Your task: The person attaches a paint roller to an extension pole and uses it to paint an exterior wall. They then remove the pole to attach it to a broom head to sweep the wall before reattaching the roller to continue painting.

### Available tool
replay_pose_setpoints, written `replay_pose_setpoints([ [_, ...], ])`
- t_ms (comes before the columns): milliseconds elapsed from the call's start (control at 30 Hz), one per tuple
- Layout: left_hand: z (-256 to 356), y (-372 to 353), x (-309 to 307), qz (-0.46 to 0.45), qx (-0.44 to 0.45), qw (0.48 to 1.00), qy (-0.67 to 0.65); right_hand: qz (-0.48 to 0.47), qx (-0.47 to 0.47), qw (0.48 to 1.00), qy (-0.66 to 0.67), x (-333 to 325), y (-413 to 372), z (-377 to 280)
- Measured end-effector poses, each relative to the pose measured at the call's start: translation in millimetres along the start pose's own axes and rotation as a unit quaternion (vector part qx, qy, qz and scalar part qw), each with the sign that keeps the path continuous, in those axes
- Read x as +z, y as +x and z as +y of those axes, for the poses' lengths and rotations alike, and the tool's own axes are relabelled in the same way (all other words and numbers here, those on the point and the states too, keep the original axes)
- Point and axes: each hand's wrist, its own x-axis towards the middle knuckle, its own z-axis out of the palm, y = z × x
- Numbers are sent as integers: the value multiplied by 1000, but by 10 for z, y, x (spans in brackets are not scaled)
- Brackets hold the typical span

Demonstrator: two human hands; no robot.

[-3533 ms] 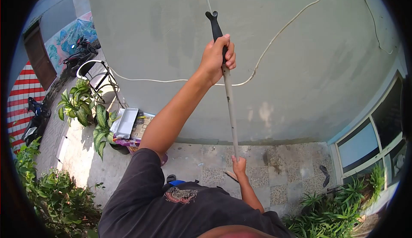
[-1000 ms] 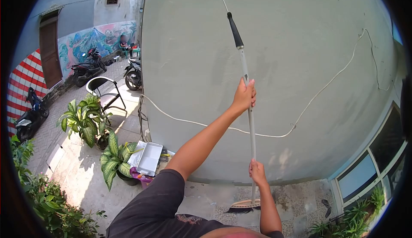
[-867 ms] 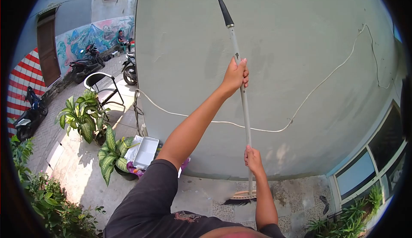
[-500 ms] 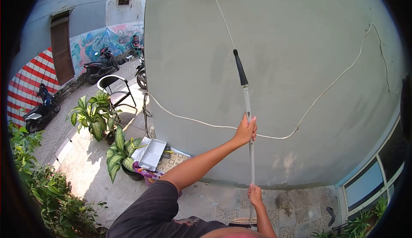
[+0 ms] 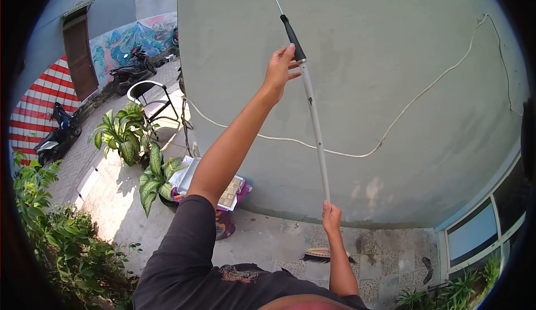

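Grey broom pole with black grip (image 5: pixel 314 123) tilted before green wall (image 5: pixel 391 58), bristle head (image 5: pixel 322 252) on tiled floor (image 5: pixel 379 249). Right hand (image 5: pixel 331 218) clenched low on pole; left hand (image 5: pixel 280 67) unclasped, fingers resting beside grip. Likely mid-sweep; next calls for left hand closing firmly.

Big pale green plastered wall (image 5: pixel 402 75) with a thin white cable (image 5: pixel 346 155) sagging across it, leafy green potted plants (image 5: pixel 120 134) by a black metal chair (image 5: pixel 149 93), dark motorbike (image 5: pixel 129 68) parked near a brown wooden door (image 5: pixel 78 53), white-framed window (image 5: pixel 474 232) low on the right
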Motion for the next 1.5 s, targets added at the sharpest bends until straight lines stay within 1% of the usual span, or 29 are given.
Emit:
replay_pose_setpoints([
  [33, 114, 72, -10, 7, 10, 1000, -29, 1, 1, 1000, -4, 23, -107, 153],
  [67, 212, 105, 28, 12, -25, 1000, -14, 2, 0, 1000, -9, 37, -177, 274],
  [100, 248, 104, 104, 12, -14, 1000, -13, 3, -1, 1000, -23, 33, -266, 303],
  [167, 223, 90, 295, 47, -91, 995, 14, 3, -7, 999, -35, 57, -404, 203],
  [233, 154, 121, 353, 57, -72, 996, -2, -24, -5, 998, -51, 21, -531, 176],
  [267, 95, 125, 370, 41, -68, 996, -32, -46, 22, 997, -52, 30, -538, 375],
  [300, 88, 94, 415, 23, -63, 996, -62, -44, 25, 997, -53, -36, -549, 367],
  [333, 76, 60, 463, 22, -67, 995, -64, -65, 28, 997, -35, -114, -552, 351],
  [367, 70, 30, 502, -4, -74, 993, -88, -88, 29, 996, -16, -192, -554, 353],
  [533, 48, 10, 559, -73, -93, 981, -154, -119, 24, 993, 6, -487, -500, 535],
  [600, 34, -11, 560, -78, -88, 979, -167, -119, 17, 993, 4, -536, -491, 548],
  [633, 44, -14, 560, -92, -85, 976, -177, -127, 22, 991, 25, -547, -501, 531],
  [700, 47, -12, 559, -86, -81, 977, -177, -139, 29, 989, 44, -539, -530, 537],
  [767, 35, -10, 545, -82, -75, 979, -173, -179, 50, 977, 104, -498, -560, 578],
  [800, 22, 6, 532, -79, -74, 979, -174, -181, 50, 977, 102, -481, -562, 539],
  [867, 17, 45, 497, -148, -70, 961, -224, -226, 77, 958, 160, -451, -517, 447],
  [900, 21, 54, 479, -147, -67, 961, -225, -228, 75, 958, 158, -451, -496, 448],
  [967, 34, 92, 473, -208, -68, 938, -268, -242, 80, 953, 164, -455, -445, 465],
  [1100, 29, 101, 448, -214, -81, 934, -275, -245, 69, 953, 163, -468, -437, 446],
  [1200, -27, 190, 388, -270, -60, 909, -312, -256, 83, 945, 183, -363, -479, 372],
  [1233, -21, 211, 376, -272, -66, 907, -314, -282, 79, 935, 202, -331, -464, 401],
  [1267, -2, 241, 361, -298, -66, 894, -328, -307, 75, 922, 222, -300, -444, 422],
  [1300, 28, 228, 366, -323, -68, 880, -342, -303, 80, 923, 224, -273, -445, 430],
  [1333, 52, 205, 382, -308, -56, 893, -323, -286, 77, 931, 215, -241, -444, 437],
  [1367, 70, 183, 403, -308, -63, 892, -325, -268, 75, 938, 206, -232, -459, 449],
  [1400, 119, 135, 438, -266, -59, 915, -299, -232, 72, 952, 185, -234, -484, 404],
  [1433, 165, 91, 479, -223, -55, 934, -272, -227, 79, 953, 185, -238, -498, 356],
  [1467, 229, 19, 513, -186, -54, 950, -243, -154, 42, 977, 139, -246, -532, 269],
  [1500, 290, -54, 566, -187, -62, 949, -246, -80, 4, 993, 89, -262, -593, 235],
])
